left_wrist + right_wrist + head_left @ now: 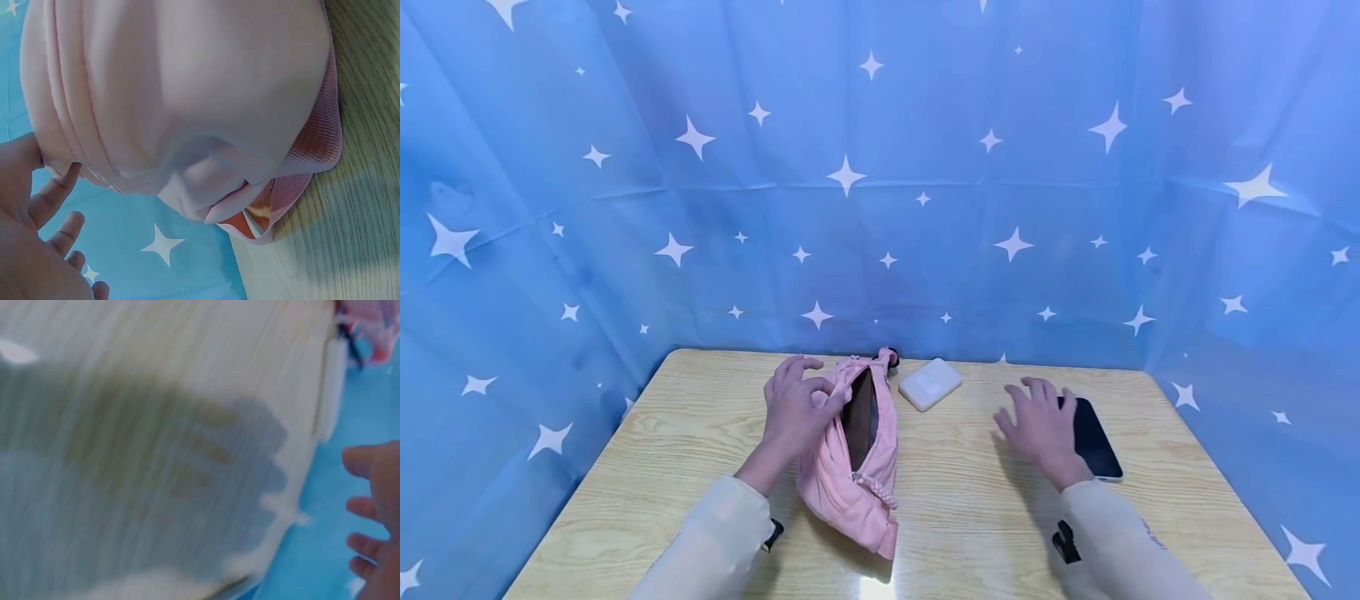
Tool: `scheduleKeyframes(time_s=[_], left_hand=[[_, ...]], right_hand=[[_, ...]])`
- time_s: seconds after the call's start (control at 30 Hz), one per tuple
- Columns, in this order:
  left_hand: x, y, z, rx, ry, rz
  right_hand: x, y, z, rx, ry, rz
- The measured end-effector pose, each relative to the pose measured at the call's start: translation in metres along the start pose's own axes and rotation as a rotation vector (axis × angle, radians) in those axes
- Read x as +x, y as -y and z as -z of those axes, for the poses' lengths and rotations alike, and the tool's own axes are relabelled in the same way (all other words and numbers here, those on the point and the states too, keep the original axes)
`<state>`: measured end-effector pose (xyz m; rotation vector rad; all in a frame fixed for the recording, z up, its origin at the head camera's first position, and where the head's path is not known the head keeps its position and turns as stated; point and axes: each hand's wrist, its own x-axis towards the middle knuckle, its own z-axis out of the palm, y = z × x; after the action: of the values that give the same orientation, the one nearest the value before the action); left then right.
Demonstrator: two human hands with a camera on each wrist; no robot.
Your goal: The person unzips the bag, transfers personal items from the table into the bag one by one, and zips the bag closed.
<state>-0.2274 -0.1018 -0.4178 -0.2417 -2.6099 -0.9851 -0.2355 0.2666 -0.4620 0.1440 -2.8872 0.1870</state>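
A pink waist bag (850, 500) stands on the table with its zip open and the dark lining showing. My left hand (796, 408) pinches the edge of the opening between thumb and fingers on the bag's left side. In the left wrist view, the thumb and index fingertip meet the seam of the bag (206, 75) while the other fingers stay off it. Over the table to the right, my right hand (1041, 423) holds nothing, fingers spread and slightly bent. It partly overlaps a black-screened smartphone (1096, 442) in the head view.
A white rounded block, like a power bank (931, 384), lies just right of the bag near the back of the wooden table (970, 517). A beaded strap (877, 490) hangs by the bag's zip. Blue star-printed cloth (925, 250) encloses the table's back and sides.
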Motion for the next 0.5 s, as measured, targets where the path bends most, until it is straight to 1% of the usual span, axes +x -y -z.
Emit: scheduleKeyframes(time_s=[0.2,0.37,0.5], left_hand=[[-0.001,0.000,0.000,0.000,0.004,0.003],[-0.001,0.000,0.001,-0.005,0.005,-0.001],[-0.001,0.000,0.001,-0.006,0.000,-0.005]], right_hand=[[-0.015,-0.046,-0.002,0.020,0.071,-0.089],[-0.024,-0.077,-0.008,0.005,0.058,-0.130],[-0.032,-0.094,-0.010,-0.025,0.065,-0.154]])
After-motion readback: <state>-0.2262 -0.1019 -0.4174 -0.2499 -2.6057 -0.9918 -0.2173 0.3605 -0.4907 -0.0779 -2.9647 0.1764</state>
